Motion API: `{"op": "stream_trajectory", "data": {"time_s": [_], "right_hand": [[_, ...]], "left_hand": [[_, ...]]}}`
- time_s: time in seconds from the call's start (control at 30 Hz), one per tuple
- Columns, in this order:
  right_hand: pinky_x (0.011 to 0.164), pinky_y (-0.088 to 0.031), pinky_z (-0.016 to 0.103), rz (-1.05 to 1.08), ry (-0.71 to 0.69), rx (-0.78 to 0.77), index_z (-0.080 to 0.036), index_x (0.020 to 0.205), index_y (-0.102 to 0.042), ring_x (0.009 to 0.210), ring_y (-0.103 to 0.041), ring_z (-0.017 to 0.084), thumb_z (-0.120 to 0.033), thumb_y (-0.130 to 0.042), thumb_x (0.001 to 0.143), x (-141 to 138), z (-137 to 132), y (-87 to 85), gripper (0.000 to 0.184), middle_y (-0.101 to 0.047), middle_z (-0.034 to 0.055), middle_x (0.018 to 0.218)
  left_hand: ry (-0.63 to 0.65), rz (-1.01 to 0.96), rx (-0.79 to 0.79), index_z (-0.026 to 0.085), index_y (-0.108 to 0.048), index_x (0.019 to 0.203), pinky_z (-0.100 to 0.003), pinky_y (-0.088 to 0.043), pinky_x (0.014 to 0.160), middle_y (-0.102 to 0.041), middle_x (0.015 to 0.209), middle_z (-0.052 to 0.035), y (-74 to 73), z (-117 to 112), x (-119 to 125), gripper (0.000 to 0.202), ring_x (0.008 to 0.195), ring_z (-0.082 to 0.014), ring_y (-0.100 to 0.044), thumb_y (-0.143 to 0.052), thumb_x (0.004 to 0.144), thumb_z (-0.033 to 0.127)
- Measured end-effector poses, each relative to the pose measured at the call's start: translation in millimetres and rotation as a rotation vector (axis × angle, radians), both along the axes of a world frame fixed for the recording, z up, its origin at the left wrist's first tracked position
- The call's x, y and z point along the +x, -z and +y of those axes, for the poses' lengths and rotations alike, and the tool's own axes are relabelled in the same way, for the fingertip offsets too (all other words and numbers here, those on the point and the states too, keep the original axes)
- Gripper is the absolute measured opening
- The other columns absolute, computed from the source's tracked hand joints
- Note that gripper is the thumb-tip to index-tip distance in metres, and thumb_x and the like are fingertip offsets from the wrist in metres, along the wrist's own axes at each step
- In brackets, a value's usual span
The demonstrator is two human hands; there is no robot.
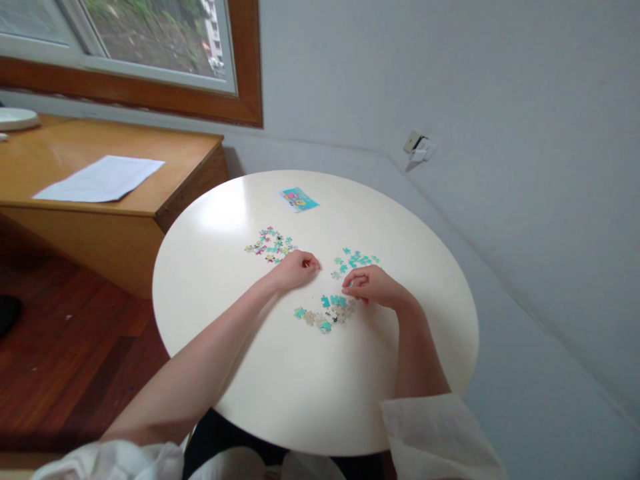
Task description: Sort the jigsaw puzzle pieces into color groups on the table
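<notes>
On the round white table lie small jigsaw pieces in three clusters: a mixed-colour cluster at the left, several teal pieces at the right, and a nearer patch of pieces between my hands. My left hand rests on the table beside the mixed-colour cluster, fingers curled closed. My right hand sits just right of the near patch, fingers pinched together over a piece I cannot make out. A small picture card lies at the far side of the table.
A wooden desk with a white sheet of paper stands to the left under a window. A grey wall with a socket runs close behind and right of the table. Dark wooden floor lies at the left.
</notes>
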State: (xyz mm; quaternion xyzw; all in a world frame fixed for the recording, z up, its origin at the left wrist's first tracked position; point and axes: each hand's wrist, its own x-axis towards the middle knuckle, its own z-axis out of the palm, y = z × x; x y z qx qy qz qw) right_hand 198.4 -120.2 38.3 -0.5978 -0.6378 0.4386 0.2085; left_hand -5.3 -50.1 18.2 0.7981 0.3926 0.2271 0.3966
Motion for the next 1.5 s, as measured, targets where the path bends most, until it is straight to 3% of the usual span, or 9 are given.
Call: {"op": "stream_trajectory", "data": {"time_s": [0.27, 0.73, 1.17, 1.5], "right_hand": [[0.040, -0.036, 0.021, -0.004, -0.065, -0.098, -0.016, 0.077, -0.062, 0.037, -0.045, 0.009, -0.034, -0.070, 0.057, -1.1, -3.4, -4.3, 0.028, -0.057, -0.0041, 0.046], [0.044, -0.035, 0.020, -0.073, -0.129, -0.121, -0.016, 0.065, -0.064, 0.046, -0.052, 0.010, -0.029, -0.072, 0.053, -5.6, -2.0, -1.4, 0.020, -0.060, -0.0016, 0.050], [0.046, -0.033, 0.020, -0.097, -0.196, -0.083, -0.016, 0.070, -0.061, 0.047, -0.047, 0.009, -0.031, -0.072, 0.052, -4.6, -1.8, 1.0, 0.026, -0.053, -0.0051, 0.049], [0.045, -0.032, 0.020, -0.060, -0.220, -0.114, -0.017, 0.062, -0.052, 0.047, -0.043, 0.008, -0.027, -0.070, 0.053, -7.6, -3.1, -1.9, 0.022, -0.048, -0.0071, 0.048]], "left_hand": [[-0.012, -0.006, 0.011, 0.011, -0.067, 0.074, -0.021, -0.039, 0.059, -0.064, 0.065, -0.0021, -3.0, -1.4, -0.4, 0.020, 0.060, -0.0103, -0.051, -0.048, 0.070, 0.014], [-0.016, -0.006, -0.002, 0.010, -0.067, 0.075, -0.021, -0.039, 0.057, -0.064, 0.066, -0.0024, 0.3, 0.5, 0.6, 0.021, 0.059, -0.0101, -0.051, -0.048, 0.071, 0.015], [-0.004, -0.008, 0.008, 0.010, -0.067, 0.074, -0.021, -0.038, 0.057, -0.062, 0.063, -0.0012, -1.0, 0.5, -0.1, 0.021, 0.057, -0.0100, -0.050, -0.047, 0.070, 0.016], [-0.010, 0.012, 0.019, 0.010, -0.067, 0.076, -0.021, -0.039, 0.058, -0.064, 0.066, -0.0025, -1.6, 0.1, -0.2, 0.022, 0.059, -0.0108, -0.051, -0.047, 0.070, 0.016]]}}
